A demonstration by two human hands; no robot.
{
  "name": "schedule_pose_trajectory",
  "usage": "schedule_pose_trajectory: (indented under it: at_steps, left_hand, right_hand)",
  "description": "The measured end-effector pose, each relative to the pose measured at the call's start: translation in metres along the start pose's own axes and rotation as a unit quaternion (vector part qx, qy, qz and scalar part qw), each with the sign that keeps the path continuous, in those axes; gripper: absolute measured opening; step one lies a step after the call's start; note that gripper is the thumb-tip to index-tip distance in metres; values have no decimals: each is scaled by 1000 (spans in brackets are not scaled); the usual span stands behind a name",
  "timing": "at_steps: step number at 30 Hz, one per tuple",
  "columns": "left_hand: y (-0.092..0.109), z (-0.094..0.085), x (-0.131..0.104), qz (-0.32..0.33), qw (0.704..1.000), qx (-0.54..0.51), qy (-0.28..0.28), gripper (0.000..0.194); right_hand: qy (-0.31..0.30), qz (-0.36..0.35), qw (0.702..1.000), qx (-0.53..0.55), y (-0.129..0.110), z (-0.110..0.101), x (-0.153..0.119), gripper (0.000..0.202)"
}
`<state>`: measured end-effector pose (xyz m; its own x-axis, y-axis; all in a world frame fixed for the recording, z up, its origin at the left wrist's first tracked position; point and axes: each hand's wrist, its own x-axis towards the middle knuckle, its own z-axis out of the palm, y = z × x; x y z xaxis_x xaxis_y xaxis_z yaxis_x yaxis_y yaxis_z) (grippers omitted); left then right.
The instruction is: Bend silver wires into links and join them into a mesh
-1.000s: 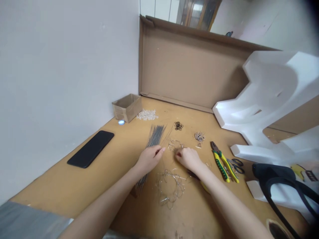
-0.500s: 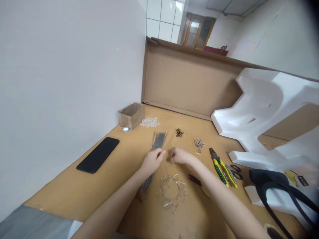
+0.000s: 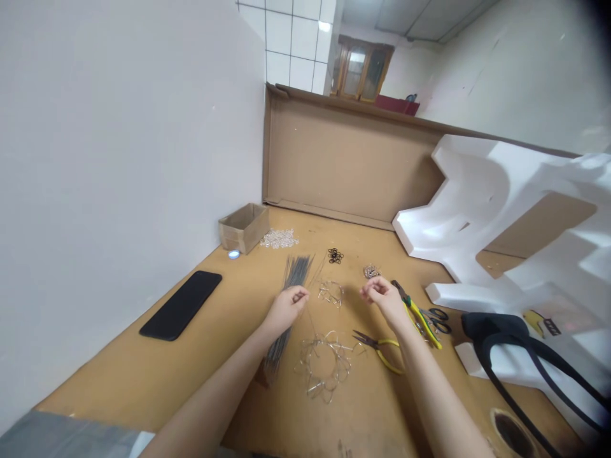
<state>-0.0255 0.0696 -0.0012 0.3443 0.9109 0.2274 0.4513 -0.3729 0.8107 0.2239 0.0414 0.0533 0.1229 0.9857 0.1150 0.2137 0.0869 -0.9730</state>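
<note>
My left hand [image 3: 289, 305] is pinched around a thin metal wire [image 3: 317, 270] that sticks out above and below the fingers. Under that hand lies a bundle of straight grey wires [image 3: 279, 346]. My right hand [image 3: 386, 300] has its fingertips curled together, beside a small pile of metal pieces [image 3: 371, 271]; whether anything is between them is too small to see. Between the hands rests a small ring of bent wire [image 3: 331, 293]. Closer to me lies a larger ring of looped wire [image 3: 323, 367], with yellow-handled needle-nose pliers [image 3: 379, 346] to its right.
Green-and-yellow pliers [image 3: 417, 318] and scissors [image 3: 438, 320] lie right of my right hand. Further back are black rings [image 3: 335, 256], clear beads [image 3: 279, 238] and a small cardboard box [image 3: 245, 228]. A black phone-like slab [image 3: 181, 305] lies left; white foam [image 3: 470, 197] stands right.
My right hand has moved right, away from my left hand, and the small wire ring now shows on the table. My left hand stays on the wire. The view has shifted slightly.
</note>
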Motion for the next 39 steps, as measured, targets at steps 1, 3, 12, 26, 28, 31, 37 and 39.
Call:
schedule_pose_trajectory:
  at_steps: [1,3,12,26,28,31,37,39]
  left_hand:
    - [3,-1,-1,18,999,27,-19,19]
    - [10,1,-3,58,992,81,-74,18]
    - [29,32,19,161,908,284,-262,15]
    - [60,20,37,74,950,107,-283,12]
    - [72,29,36,-6,951,-87,-295,9]
    - [80,44,33,-41,941,-165,-294,9]
    - [78,52,26,-58,927,-215,-302,7]
    - [78,51,25,-63,926,-224,-297,8]
  right_hand:
    - [15,5,1000,14,4,-9,-4,17]
    - [38,13,998,43,15,-21,-12,20]
    - [68,45,988,130,48,-18,-21,35]
    - [3,97,976,196,36,-21,-34,27]
    - [-16,100,974,204,31,-13,-38,26]
    - [-33,101,972,210,25,-6,-43,26]
    - [-34,102,971,214,23,-1,-45,24]
    - [-37,103,971,212,24,0,-45,24]
